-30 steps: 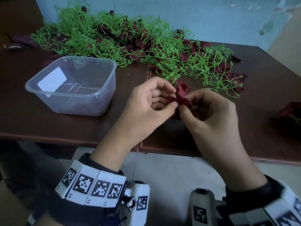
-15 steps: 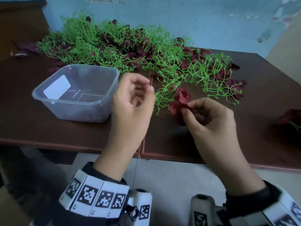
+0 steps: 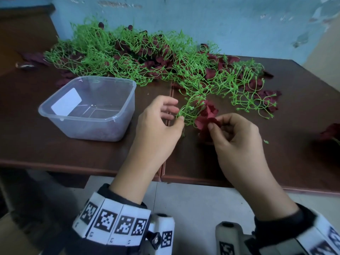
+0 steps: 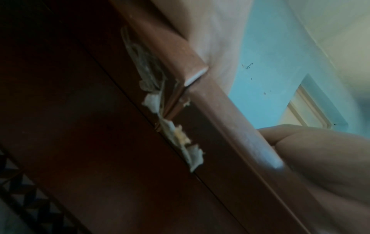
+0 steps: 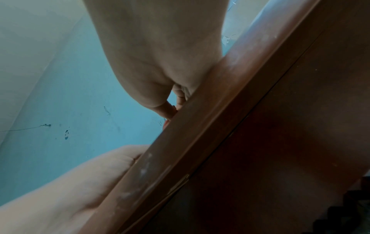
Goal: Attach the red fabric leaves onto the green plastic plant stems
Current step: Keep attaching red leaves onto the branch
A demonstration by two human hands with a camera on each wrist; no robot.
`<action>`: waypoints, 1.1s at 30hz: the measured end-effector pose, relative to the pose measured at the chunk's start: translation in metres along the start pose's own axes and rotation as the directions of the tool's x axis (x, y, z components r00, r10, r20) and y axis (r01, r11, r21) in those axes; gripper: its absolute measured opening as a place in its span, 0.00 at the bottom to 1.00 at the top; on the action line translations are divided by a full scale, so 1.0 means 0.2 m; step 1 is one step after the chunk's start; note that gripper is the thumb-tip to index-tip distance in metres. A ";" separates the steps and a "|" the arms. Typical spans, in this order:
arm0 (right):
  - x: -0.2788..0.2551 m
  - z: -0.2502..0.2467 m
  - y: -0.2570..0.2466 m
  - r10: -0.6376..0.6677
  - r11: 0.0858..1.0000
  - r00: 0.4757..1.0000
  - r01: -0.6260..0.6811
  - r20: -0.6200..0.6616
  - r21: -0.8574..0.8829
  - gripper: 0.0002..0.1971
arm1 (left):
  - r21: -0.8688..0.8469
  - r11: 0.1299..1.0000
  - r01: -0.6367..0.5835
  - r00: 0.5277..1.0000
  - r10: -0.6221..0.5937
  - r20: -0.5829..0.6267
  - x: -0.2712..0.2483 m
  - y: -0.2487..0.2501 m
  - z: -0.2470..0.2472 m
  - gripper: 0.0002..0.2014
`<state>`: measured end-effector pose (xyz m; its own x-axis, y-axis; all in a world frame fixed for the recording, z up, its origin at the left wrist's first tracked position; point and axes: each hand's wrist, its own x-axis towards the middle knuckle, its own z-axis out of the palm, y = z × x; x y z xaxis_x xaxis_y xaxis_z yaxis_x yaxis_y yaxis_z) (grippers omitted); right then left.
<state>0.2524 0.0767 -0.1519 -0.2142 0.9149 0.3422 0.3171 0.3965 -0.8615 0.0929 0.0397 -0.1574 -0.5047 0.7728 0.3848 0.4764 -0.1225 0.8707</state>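
Pinching thin green stems (image 3: pixel 189 111), left hand (image 3: pixel 158 129); right hand (image 3: pixel 237 137) grips crumpled dark-red leaves (image 3: pixel 206 118).

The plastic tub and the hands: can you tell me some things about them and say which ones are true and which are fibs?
1. The clear plastic tub sits to the left of both hands. True.
2. The right hand pinches red fabric leaves. True.
3. The left hand is reaching into the tub. False: it pinches a green stem beside the tub.
4. The tub is packed full of green stems. False: the green stem pile lies on the brown table behind it.
5. The two hands are touching. False: a gap shows between them.
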 end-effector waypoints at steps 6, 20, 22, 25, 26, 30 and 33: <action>-0.01 0.00 -0.01 0.025 0.997 0.999 -0.028 0.033 0.068 0.03 | -0.018 0.999 -0.031 0.999 0.032 0.018 -0.01 -0.01 0.00 0.11; 0.00 -0.02 -0.05 0.060 0.915 0.989 -0.110 0.137 0.389 0.07 | -0.291 0.955 -0.062 0.996 0.078 0.044 -0.03 0.04 0.00 0.11; 0.01 -0.03 -0.05 0.071 0.901 0.988 -0.123 0.139 0.415 0.06 | -0.360 0.932 -0.035 0.996 0.062 0.064 -0.03 0.05 -0.01 0.10; 0.02 -0.03 -0.05 0.080 0.893 0.988 -0.128 0.129 0.431 0.06 | -0.406 0.914 0.012 0.994 0.034 0.107 -0.03 0.06 -0.02 0.07; 0.02 -0.04 -0.04 0.081 0.894 0.989 -0.128 0.125 0.429 0.06 | -0.419 0.907 0.032 0.992 0.023 0.125 -0.03 0.06 -0.02 0.05; 0.03 -0.04 -0.03 0.088 0.891 0.988 -0.135 0.127 0.434 0.06 | -0.464 0.883 0.075 0.986 0.005 0.170 -0.03 0.06 -0.03 0.07; 0.03 -0.05 -0.03 0.087 0.890 0.986 -0.140 0.139 0.435 0.06 | -0.474 0.875 0.099 0.979 0.001 0.206 -0.03 0.06 -0.03 0.11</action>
<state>0.2576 0.0799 -0.1412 -0.3122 0.9264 0.2105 -0.0896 0.1919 -0.9773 0.0970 0.0297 -0.1481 -0.3454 0.8842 0.3143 0.0253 -0.3261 0.9450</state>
